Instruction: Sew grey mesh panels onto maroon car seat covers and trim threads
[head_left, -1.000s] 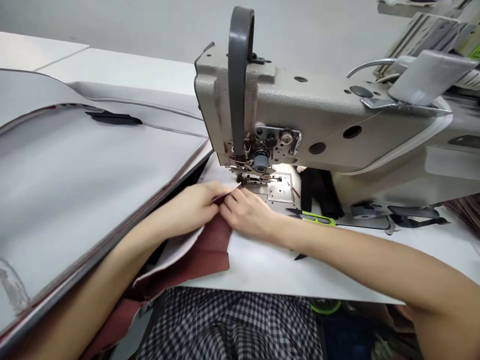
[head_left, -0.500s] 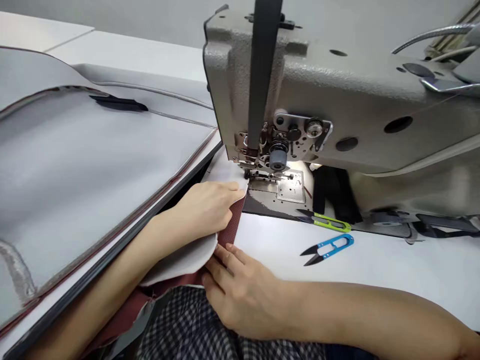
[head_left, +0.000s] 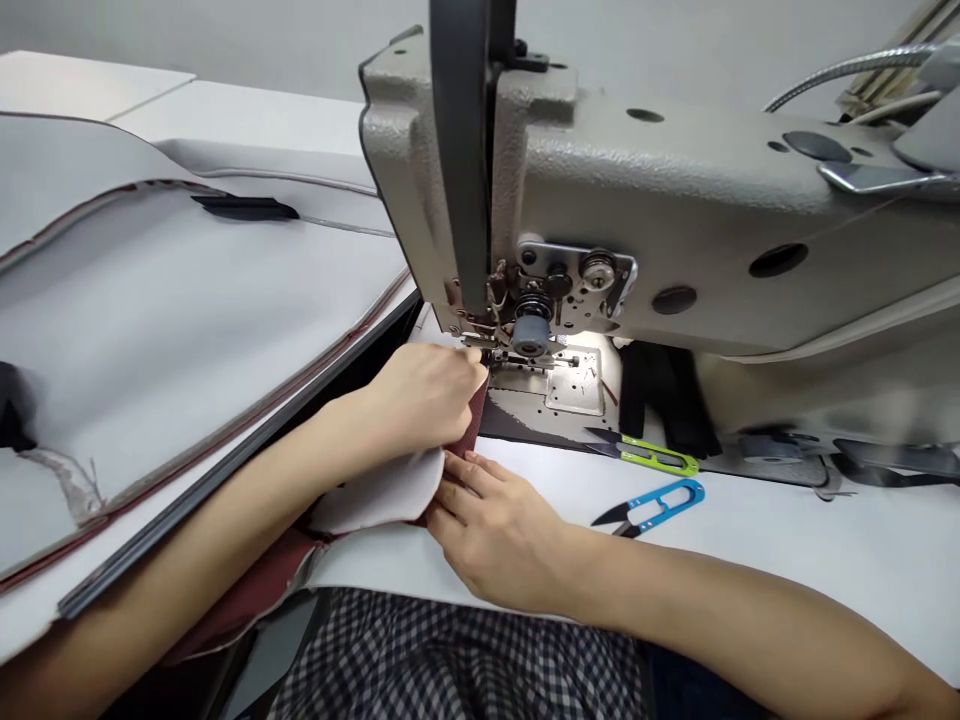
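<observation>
A maroon fabric piece with a pale backing [head_left: 382,495] runs from my lap edge up to the sewing machine's [head_left: 600,180] presser foot area. My left hand [head_left: 427,395] is closed on this fabric right beside the presser foot [head_left: 486,358], knuckles up. Nearer to me, my right hand [head_left: 499,525] grips the fabric's right edge, fingertips on the maroon side [head_left: 471,425]; its thumb is hidden. The needle and the stitching point are covered by my left hand and the machine head.
Green thread snips [head_left: 660,456] and blue thread snips [head_left: 664,505] lie right of my hands, the blue pair partly behind my right forearm. A large pale-backed panel with maroon edges [head_left: 187,320] spreads over the left side. A black strip [head_left: 255,440] runs along its edge.
Both hands have moved forward with the fabric, the left one closer to the presser foot. The view has shifted, and my right forearm now covers part of the blue snips.
</observation>
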